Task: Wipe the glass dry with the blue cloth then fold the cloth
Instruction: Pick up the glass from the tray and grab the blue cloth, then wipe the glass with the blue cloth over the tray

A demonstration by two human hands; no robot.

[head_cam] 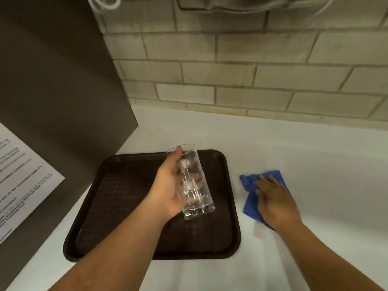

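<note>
A tall clear glass [194,185] is held tilted above the dark brown tray [117,206], its mouth pointing away from me and its thick base toward me. My left hand [168,185] is wrapped around the glass, thumb near the rim. To the right of the tray a crumpled blue cloth [251,198] lies on the white counter. My right hand [275,200] rests flat on top of the cloth with fingers spread, covering most of it.
The white counter [315,156] meets a grey brick wall [252,70] at the back. A dark panel [52,91] stands at the left with a printed sheet [19,181] on it. A small white label [259,229] lies by the cloth.
</note>
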